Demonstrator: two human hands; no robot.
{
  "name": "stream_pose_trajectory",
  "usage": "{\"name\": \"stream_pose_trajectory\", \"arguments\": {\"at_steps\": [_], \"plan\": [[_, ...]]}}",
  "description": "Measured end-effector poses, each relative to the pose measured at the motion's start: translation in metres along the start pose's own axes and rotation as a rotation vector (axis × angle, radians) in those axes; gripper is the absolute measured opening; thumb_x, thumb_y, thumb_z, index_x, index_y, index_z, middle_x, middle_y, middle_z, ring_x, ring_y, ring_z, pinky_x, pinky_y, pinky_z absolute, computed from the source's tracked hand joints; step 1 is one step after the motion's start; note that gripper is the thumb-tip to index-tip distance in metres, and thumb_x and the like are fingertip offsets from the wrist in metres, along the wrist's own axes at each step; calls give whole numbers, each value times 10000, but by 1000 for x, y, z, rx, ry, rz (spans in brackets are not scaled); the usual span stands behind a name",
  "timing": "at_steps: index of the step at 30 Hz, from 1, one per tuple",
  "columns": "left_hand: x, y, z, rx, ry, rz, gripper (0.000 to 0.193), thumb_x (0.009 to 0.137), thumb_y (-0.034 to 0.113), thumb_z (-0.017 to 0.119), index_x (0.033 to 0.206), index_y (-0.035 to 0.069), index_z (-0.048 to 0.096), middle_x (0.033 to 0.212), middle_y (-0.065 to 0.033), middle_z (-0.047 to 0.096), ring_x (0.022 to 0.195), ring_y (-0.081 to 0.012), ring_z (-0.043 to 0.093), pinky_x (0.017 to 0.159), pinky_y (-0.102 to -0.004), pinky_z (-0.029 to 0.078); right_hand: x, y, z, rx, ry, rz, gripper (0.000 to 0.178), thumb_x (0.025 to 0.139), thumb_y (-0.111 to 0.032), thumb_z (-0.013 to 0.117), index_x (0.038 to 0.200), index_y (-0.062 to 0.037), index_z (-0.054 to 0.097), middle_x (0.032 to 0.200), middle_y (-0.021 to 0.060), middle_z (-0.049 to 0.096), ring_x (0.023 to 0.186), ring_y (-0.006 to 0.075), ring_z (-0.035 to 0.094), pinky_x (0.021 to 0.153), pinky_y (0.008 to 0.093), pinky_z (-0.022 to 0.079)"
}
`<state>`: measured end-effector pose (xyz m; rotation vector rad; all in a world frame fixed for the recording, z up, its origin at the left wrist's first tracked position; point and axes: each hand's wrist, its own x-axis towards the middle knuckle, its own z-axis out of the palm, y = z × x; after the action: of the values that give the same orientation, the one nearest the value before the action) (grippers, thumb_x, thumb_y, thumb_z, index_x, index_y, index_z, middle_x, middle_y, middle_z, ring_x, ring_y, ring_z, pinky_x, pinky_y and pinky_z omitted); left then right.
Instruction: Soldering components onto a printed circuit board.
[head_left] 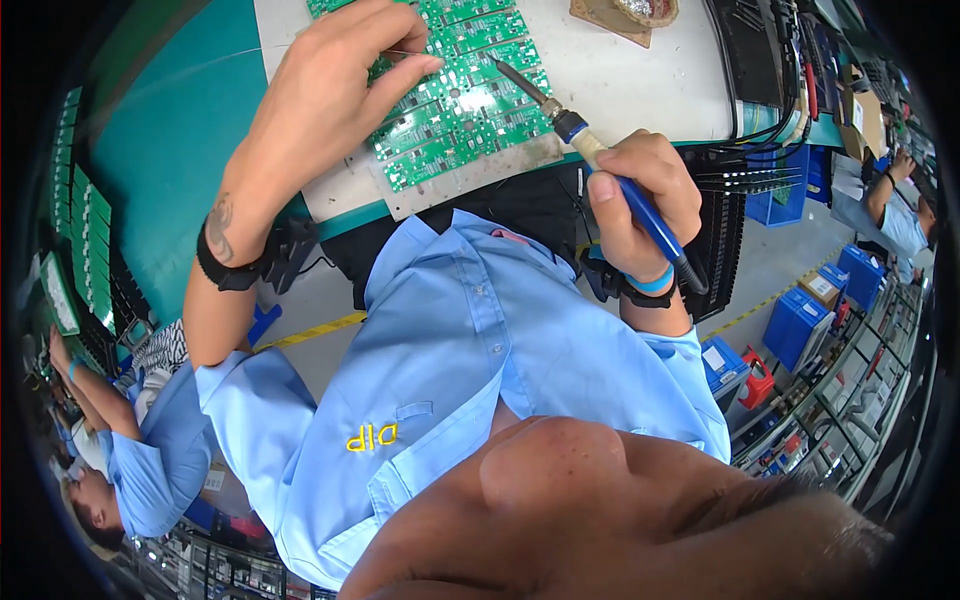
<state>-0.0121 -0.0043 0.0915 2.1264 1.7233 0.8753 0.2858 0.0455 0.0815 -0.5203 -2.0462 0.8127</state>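
My right hand (645, 200) is wrapped round the blue handle of a soldering iron (575, 130). Its dark tip points at the far right part of a green circuit board panel (440, 150); whether it touches cannot be told. Above the panel's left side is my left hand (335, 85), thumb and forefinger pinched on a thin solder wire (275, 48) that trails off leftward. Small chips and bright solder spots cover the panel, which lies on a pale plate at the table's near edge. My left hand hides part of the panel's left edge.
A small round dish (648, 10) on a brown base stands at the far right. Black cables (735, 75) run along the table's right side. More green boards (90, 245) stand at the left. Co-workers sit on both sides; blue bins (798, 325) stand on the right.
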Motion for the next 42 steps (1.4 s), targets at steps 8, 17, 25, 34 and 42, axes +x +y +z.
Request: {"name": "stream_pose_trajectory", "arguments": {"at_steps": [8, 17, 25, 34, 42], "plan": [[-13, -7, 10, 25, 104, 99, 96, 897, 43, 759, 954, 34, 683, 904, -49, 654, 855, -252, 618, 760, -364, 469, -1, -7, 4, -12, -29, -5, 185, 874, -14, 737, 1034, 54, 676, 833, 162, 696, 665, 225, 641, 617, 320, 514], [-15, 1, 5, 207, 84, 174, 133, 822, 70, 805, 905, 115, 711, 833, 29, 617, 823, -181, 566, 763, -361, 367, 2, -8, 9, -35, -68, 20, 151, 890, -9, 703, 1015, 69, 670, 793, 174, 699, 622, 231, 642, 609, 328, 526], [-17, 1, 3, 211, 52, 152, 133, 812, 39, 791, 902, 91, 708, 864, 14, 654, 836, -185, 584, 792, -355, 365, 3, -8, 10, -46, -88, 38, 143, 888, 2, 705, 1012, 64, 672, 789, 174, 699, 619, 220, 642, 598, 315, 523], [-16, -1, 7, 209, 73, 165, 126, 826, 81, 806, 907, 112, 714, 820, 26, 602, 814, -184, 553, 756, -366, 353, 4, -5, 13, -35, -87, -4, 147, 893, 6, 708, 1020, 67, 664, 774, 167, 694, 590, 208, 622, 568, 306, 502], [-16, 1, 13, 201, 62, 167, 106, 840, 93, 797, 896, 112, 709, 840, 14, 599, 826, -187, 549, 760, -364, 359, 4, -5, 13, -31, -93, -20, 144, 885, 19, 703, 1007, 80, 657, 751, 162, 690, 564, 208, 621, 546, 311, 503]]}}
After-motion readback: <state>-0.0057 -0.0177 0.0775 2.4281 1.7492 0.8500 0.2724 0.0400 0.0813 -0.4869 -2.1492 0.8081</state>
